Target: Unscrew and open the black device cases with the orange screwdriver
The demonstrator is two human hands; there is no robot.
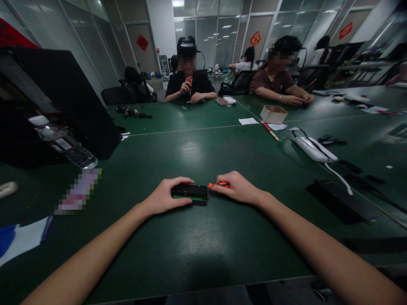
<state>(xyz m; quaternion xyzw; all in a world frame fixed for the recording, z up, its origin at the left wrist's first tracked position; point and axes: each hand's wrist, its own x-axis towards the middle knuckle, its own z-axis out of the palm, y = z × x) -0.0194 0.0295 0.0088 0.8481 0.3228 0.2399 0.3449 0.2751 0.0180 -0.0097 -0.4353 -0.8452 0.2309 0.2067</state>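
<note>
My left hand [164, 195] grips the left end of a small black box [199, 190], thumb along its near side and fingers over the far side. A green strip, perhaps a circuit board, shows in the opening on the box's near side. In my right hand [238, 187] is a screwdriver [221, 185] with an orange and black handle, fingers wrapped round it. The screwdriver lies nearly level and points left at the right end of the box. Whether its tip touches the box, I cannot tell.
The green table [190, 144] spreads all round. At left stand a black computer case [73, 97] and a plastic bottle [65, 142]. To the right lie a white power strip [313, 148] and a black flat box [338, 201]. Two people sit across, near a small open box [273, 114].
</note>
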